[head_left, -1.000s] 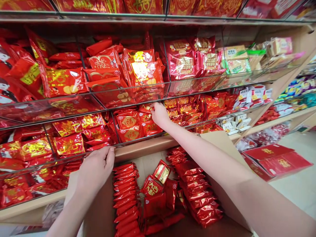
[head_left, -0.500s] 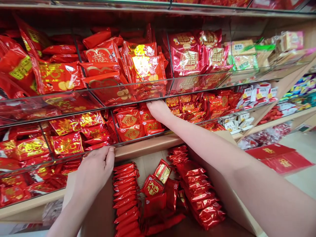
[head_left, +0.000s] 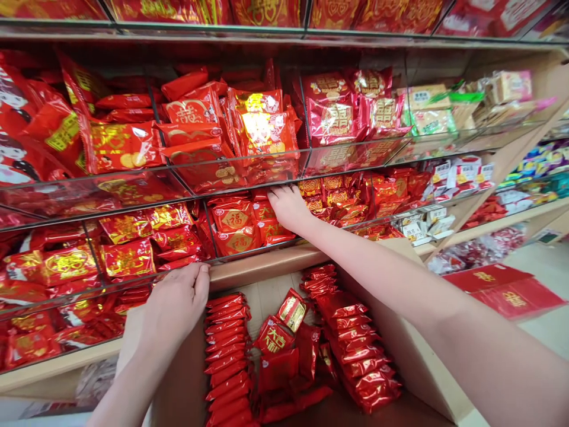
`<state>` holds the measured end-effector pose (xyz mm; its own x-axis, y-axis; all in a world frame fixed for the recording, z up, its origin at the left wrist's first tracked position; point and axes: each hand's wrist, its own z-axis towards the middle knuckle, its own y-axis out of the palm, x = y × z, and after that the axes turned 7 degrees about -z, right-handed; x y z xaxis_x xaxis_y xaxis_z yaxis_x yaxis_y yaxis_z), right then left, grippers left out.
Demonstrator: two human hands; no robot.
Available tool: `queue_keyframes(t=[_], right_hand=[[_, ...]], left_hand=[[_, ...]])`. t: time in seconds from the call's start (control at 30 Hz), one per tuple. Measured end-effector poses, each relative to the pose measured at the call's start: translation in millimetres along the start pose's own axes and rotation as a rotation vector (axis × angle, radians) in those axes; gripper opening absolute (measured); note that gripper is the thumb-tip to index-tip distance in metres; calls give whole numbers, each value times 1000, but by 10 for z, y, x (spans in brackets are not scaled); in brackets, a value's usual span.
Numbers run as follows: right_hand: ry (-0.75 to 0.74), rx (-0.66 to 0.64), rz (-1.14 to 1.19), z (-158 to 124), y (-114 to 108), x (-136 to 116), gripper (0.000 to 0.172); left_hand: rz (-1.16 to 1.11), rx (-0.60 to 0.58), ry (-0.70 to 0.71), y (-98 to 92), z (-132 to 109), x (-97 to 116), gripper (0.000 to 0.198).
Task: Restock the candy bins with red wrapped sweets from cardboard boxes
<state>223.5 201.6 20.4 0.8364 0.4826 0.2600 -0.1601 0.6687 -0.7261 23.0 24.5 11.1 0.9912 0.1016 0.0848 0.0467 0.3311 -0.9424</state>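
Note:
My left hand (head_left: 178, 302) is closed over the back left rim of an open cardboard box (head_left: 255, 267), its thumb on top of the edge. My right hand (head_left: 290, 209) reaches into a lower shelf compartment, lying against red snack packets (head_left: 265, 212) with gold characters; its fingers stretch over them and the tips are partly hidden. Beside it are packets with a gold diamond design (head_left: 235, 228). Inside the box, red packets stand in a left row (head_left: 227, 356) and a right row (head_left: 358, 347), with several loose packets (head_left: 274, 335) between.
A clear shelf front (head_left: 244, 172) runs just above my right hand. Bins of red and pink packets (head_left: 333, 110) fill the shelf above. White packets (head_left: 427, 225) lie to the right. A flat red printed item (head_left: 502, 290) is at the far right.
The view has tilted up slightly, showing more of the top shelf. My right hand has shifted slightly, and its fingers look more spread on the packets. My left hand stays on the box rim.

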Motion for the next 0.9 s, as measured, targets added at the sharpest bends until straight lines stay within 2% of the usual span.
queue_keyframes(t=[0.17, 0.3, 0.63, 0.73, 0.9], right_hand=[[-72, 26, -6, -162, 13, 58, 39], [-108, -7, -29, -230, 27, 85, 41], [-57, -168, -6, 106, 1, 75, 42], [-33, -181, -7, 82, -15, 28, 46], [1, -253, -4, 31, -57, -68, 60]], left_hand=[[-16, 6, -4, -2, -11, 14, 37], [10, 18, -9, -15, -16, 33, 37], [14, 52, 27, -20, -28, 28, 36], [15, 73, 44, 4, -23, 15, 36], [26, 111, 67, 46, -20, -22, 37]])
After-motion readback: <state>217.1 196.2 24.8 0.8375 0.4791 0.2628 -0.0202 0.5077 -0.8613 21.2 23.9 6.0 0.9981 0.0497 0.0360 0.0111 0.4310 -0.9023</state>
